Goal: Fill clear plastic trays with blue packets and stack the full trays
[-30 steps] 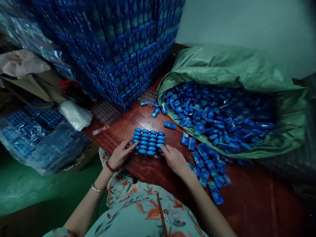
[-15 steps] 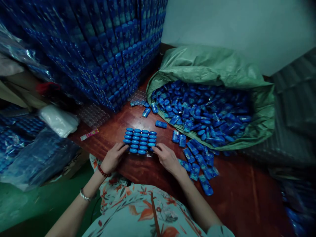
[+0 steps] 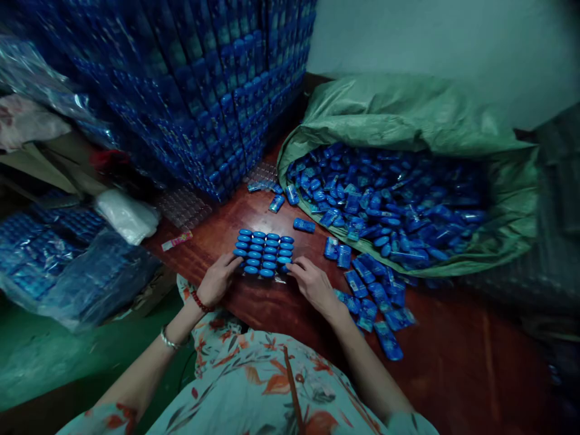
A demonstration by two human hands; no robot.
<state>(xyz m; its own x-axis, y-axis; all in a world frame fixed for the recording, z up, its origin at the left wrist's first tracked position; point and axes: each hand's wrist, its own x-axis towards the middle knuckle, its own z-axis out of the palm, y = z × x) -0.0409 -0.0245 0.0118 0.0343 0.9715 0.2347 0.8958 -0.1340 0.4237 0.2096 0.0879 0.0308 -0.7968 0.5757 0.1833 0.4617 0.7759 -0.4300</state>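
In front of me a clear plastic tray [image 3: 280, 278] carries rows of small blue packs [image 3: 256, 248] standing on end, their oval tops facing up. My left hand [image 3: 218, 279] is closed at the tray's near left corner, thumb and fingers pressed against its side; the fingertips are partly hidden. At the near right corner, my right hand [image 3: 313, 285] has its fingers bent onto a blue pack [image 3: 284, 267] at the end of the rows. Loose blue packs [image 3: 378, 296] lie in a pile just right of that hand.
A big green sack [image 3: 457, 121] lies on the brown table [image 3: 453, 356], its mouth full of blue packs. Tall stacks of blue packs [image 3: 217, 109] rise behind. Empty clear trays [image 3: 183, 207], a pink-white strip [image 3: 176, 240] and a white plastic bag [image 3: 129, 215] lie left.
The whole view has shifted, so everything appears slightly further right. Both hands stay at the tray's near corners, and the packs in it look the same.
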